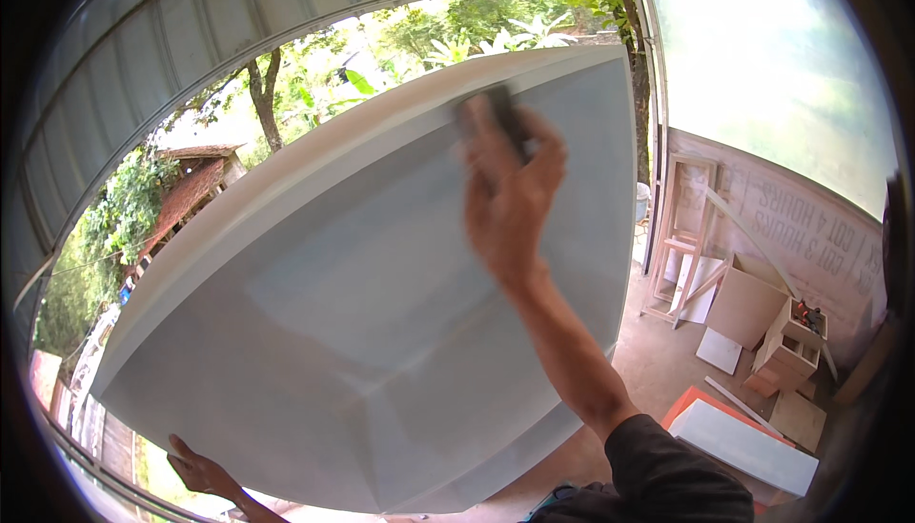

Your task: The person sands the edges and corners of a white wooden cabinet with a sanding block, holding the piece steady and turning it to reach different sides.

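A large white painted panel (334, 313) with a recessed centre and raised border fills the middle of the view, tilted with its far edge high. My right hand (510, 190) reaches up near the panel's upper edge and presses a small dark sanding block (494, 115) against the surface; hand and block are blurred. My left hand (200, 471) grips the panel's lower left edge from underneath, only fingers and part of the wrist showing.
A corrugated metal roof (191, 18) arches overhead, with trees and a hut (191, 185) beyond. At right stand a wooden frame (681, 237), plywood boxes (786, 347), flat white boards (748, 442) on the concrete floor and a block wall (810, 228).
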Tool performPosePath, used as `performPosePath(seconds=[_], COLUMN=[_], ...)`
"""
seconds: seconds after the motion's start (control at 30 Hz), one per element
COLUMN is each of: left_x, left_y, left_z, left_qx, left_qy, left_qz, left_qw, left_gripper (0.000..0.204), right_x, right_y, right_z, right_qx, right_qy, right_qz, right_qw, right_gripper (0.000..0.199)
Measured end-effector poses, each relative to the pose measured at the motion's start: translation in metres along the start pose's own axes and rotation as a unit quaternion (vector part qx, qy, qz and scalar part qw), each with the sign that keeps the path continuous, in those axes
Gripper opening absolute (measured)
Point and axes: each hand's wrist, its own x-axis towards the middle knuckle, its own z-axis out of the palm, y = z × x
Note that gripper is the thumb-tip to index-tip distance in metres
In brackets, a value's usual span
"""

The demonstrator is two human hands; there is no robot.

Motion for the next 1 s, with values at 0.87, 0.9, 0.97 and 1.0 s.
performPosePath(seconds=[0.87, 0.9, 0.97, 1.0], left_x=[0.003, 0.004, 0.005, 0.003], left_y=[-0.001, -0.001, -0.001, 0.001], left_z=[-0.004, -0.005, -0.004, -0.003], left_qx=[-0.006, 0.007, 0.013, 0.005], left_qy=[-0.038, -0.021, -0.023, -0.019], left_qz=[-0.029, -0.001, -0.01, 0.012], left_qw=[0.999, 1.0, 1.0, 1.0], left_gripper=[0.066, 0.067, 0.069, 0.069], right_x=[0.014, 0.001, -0.011, -0.01], right_y=[-0.019, -0.045, -0.075, -0.069], right_z=[-0.001, 0.001, 0.004, 0.004], right_qx=[0.003, -0.002, 0.097, 0.078], right_qy=[-0.009, -0.02, -0.084, -0.076], right_qz=[-0.036, -0.098, -0.116, -0.102], right_qw=[0.999, 0.995, 0.985, 0.989], right_gripper=[0.047, 0.045, 0.045, 0.044])
